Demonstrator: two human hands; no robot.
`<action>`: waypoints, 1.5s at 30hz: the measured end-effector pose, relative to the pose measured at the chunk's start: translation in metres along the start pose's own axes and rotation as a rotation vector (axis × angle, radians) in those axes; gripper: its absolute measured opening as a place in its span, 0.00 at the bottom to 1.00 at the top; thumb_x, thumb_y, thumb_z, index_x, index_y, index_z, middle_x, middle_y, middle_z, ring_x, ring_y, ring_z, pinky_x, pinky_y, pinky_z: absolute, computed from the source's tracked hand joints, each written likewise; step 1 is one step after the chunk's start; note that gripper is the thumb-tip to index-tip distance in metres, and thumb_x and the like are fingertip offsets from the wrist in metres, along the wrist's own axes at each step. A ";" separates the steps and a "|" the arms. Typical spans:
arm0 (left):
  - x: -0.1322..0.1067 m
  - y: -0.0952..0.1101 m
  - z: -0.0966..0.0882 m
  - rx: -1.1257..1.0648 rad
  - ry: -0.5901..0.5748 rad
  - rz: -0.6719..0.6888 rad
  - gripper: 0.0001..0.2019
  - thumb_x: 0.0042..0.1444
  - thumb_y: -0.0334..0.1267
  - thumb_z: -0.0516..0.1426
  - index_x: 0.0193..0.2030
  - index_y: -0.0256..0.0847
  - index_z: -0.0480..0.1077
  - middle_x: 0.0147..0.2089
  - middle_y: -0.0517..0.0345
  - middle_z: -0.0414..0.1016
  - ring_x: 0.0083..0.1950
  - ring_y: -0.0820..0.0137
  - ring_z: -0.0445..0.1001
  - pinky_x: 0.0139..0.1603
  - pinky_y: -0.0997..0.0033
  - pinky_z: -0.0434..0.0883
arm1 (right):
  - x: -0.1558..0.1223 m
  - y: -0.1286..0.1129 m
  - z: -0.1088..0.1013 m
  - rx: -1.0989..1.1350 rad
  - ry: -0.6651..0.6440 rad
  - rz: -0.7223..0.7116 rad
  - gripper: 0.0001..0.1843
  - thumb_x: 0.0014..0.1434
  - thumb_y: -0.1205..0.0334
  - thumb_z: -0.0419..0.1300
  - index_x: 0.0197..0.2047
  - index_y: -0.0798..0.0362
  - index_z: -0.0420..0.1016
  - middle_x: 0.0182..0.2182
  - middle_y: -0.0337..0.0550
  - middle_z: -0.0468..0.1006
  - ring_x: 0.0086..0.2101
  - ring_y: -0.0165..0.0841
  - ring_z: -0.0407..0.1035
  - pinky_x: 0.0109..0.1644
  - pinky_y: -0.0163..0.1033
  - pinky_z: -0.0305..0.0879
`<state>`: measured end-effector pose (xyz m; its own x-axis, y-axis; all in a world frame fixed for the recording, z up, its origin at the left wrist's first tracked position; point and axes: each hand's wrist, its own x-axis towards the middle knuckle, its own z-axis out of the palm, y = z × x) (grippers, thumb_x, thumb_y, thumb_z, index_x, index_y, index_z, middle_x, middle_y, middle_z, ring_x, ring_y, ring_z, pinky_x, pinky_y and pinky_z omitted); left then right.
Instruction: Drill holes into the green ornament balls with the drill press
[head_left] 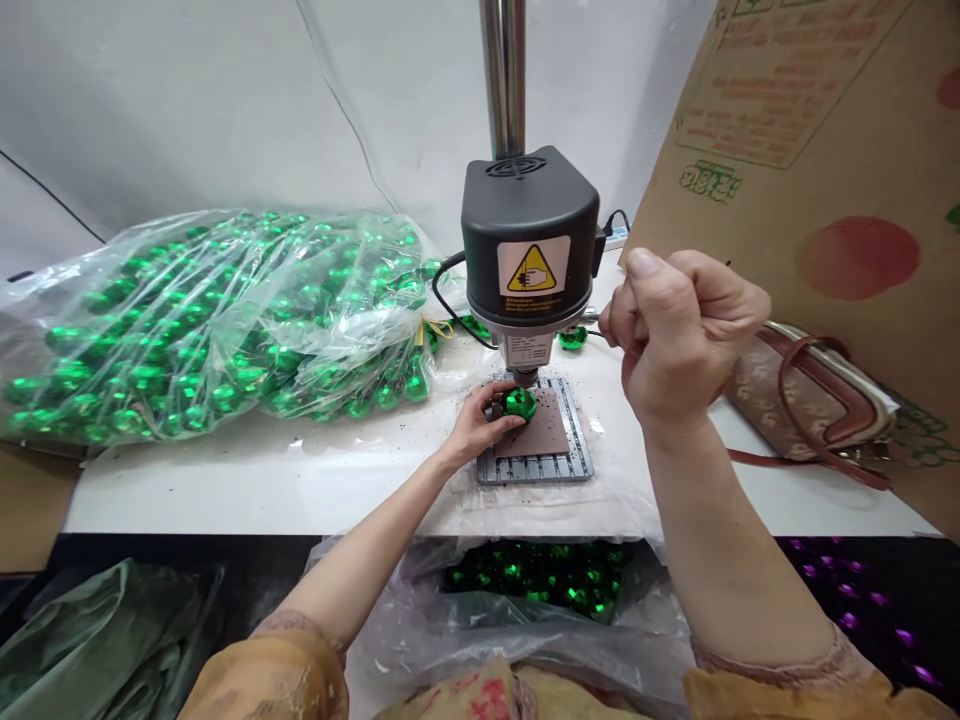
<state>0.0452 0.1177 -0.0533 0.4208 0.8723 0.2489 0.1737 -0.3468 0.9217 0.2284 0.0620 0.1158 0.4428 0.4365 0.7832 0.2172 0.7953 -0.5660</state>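
My left hand (484, 422) is closed around a shiny green faceted ball (518, 402), thumb in front and fingers behind. The ball sits on a brown board (546, 430) over a grey slotted base plate (536, 470), right below the chuck of a black bench drill press (531, 235). My right hand (679, 325) is raised in a fist to the right of the machine. A thin metal rod from the drill press side runs to this fist, which grips its lever; the fingers hide most of it.
A large clear plastic bag of green balls (225, 320) fills the table's left side. Loose green balls lie behind the drill press, one at its right (572, 338). A handbag (814, 400) and cardboard box (817, 150) stand at right. An open bag of green balls (540, 580) is below the edge.
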 end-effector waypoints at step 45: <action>-0.005 -0.013 0.017 -0.222 0.130 -0.141 0.27 0.50 0.52 0.69 0.50 0.39 0.71 0.49 0.49 0.80 0.52 0.60 0.78 0.55 0.61 0.73 | 0.023 0.002 0.007 -0.004 -0.058 0.046 0.26 0.63 0.54 0.59 0.19 0.50 0.52 0.14 0.31 0.52 0.16 0.19 0.49 0.20 0.33 0.49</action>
<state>0.0562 0.1122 -0.0714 0.2858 0.9485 0.1365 0.0169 -0.1474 0.9889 0.2329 0.0762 0.1343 0.4013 0.4963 0.7698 0.2016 0.7720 -0.6028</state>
